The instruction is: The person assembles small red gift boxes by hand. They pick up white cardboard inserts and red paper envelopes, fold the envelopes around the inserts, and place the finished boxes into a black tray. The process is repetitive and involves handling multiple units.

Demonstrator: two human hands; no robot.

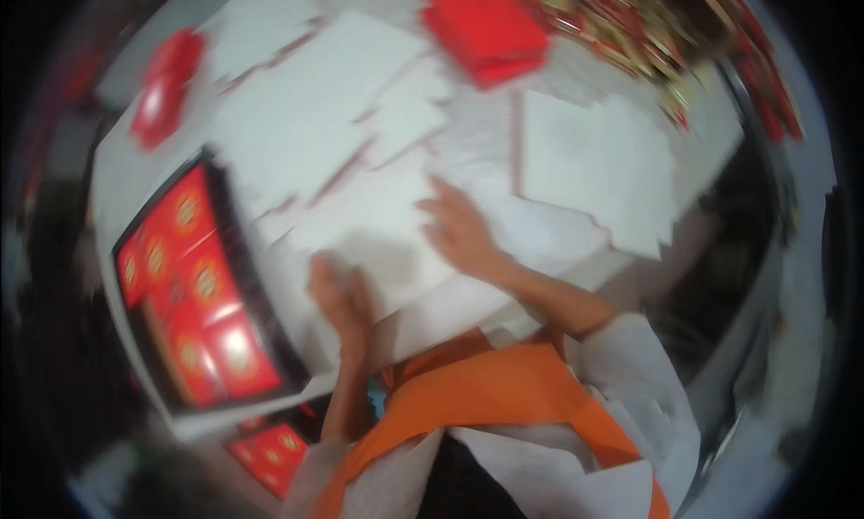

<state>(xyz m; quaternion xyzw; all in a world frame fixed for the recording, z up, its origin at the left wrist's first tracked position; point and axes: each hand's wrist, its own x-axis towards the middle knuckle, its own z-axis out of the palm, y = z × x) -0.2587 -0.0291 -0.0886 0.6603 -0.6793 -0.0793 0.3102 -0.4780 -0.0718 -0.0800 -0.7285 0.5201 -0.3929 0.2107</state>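
White sheets [297, 159] with thin reddish edges lie overlapping across the table in front of me. My right hand [461, 229] rests over the near sheets with its fingers spread and nothing held. Close to the table's front edge is my left hand [340, 294], somewhat blurred, its thumb apart from the fingers and nothing visible in its grasp. A pale sheet lies between the two hands. Further right, another pile of white sheets [594, 164] shows a reddish left edge.
A black tray [256, 276] of red square packets stands at the left, with more red packets [274, 456] below the table edge. At the back are a red stack [486, 29] and a shiny red bundle [169, 87]. Gold and red pieces [621, 33] heap at the far right.
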